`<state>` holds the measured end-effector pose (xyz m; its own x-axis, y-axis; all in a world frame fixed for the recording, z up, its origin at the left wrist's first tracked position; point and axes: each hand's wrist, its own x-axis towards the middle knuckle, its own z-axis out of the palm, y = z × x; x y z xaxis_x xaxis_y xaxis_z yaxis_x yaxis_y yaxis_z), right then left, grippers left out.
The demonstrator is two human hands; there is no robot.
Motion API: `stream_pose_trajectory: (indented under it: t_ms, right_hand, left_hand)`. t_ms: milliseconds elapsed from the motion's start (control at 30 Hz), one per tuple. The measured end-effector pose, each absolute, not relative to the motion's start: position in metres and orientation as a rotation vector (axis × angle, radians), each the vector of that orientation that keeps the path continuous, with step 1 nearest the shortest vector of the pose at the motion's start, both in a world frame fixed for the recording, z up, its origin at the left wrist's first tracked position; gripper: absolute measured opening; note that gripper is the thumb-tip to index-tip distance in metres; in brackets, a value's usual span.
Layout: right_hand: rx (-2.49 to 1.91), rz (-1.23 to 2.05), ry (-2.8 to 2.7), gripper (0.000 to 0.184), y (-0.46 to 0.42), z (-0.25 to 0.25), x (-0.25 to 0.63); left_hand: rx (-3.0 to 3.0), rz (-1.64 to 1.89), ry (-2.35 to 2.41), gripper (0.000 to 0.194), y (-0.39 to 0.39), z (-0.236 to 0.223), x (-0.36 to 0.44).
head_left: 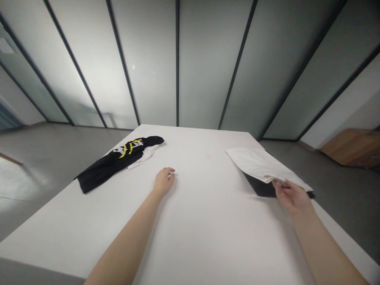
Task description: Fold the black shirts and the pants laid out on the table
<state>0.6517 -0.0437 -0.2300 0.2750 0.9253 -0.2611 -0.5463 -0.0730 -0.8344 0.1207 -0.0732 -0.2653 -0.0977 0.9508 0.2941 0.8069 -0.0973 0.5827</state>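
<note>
At the right side of the table, my right hand (293, 198) pinches the near edge of a folded white garment (264, 164), its fingers partly hidden under the fabric. A folded black cloth (261, 187) shows beneath the white one, and I cannot make out whether it is a separate piece. My left hand (164, 181) is over the middle of the table, empty, its fingers loosely bent and apart from the thumb. Left of it lies a black garment (107, 164) with white lettering and yellow stripes. White cloth (144, 156) sticks out along that garment's right side.
The white table (204, 229) reaches from below me towards a frosted glass partition (148, 71) with dark frames. Grey floor (59, 146) shows on both sides. A wooden piece of furniture (353, 146) stands far right. The black garment lies along the table's left edge.
</note>
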Motion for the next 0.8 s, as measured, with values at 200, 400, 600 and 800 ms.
stream_pose_trajectory:
  t_ms: [200, 400, 600, 800]
  right_hand:
    - [-1.256, 1.725, -0.537, 0.030, -0.069, -0.218, 0.624]
    - [-1.217, 2.039, -0.891, 0.037, -0.089, -0.219, 0.585]
    - [-1.197, 2.008, -0.964, 0.036, -0.092, -0.217, 0.571]
    - [-0.934, 1.639, -0.665, 0.045, -0.087, -0.207, 0.564]
  left_hand:
    - [1.931, 0.969, 1.963, 0.025, -0.073, -0.265, 0.121]
    - [1.927, 0.978, 1.958, 0.025, -0.071, -0.267, 0.120]
    - [2.005, 0.904, 2.094, 0.026, -0.074, -0.266, 0.122]
    - [1.922, 0.594, 2.406, 0.055, -0.074, -0.271, 0.137]
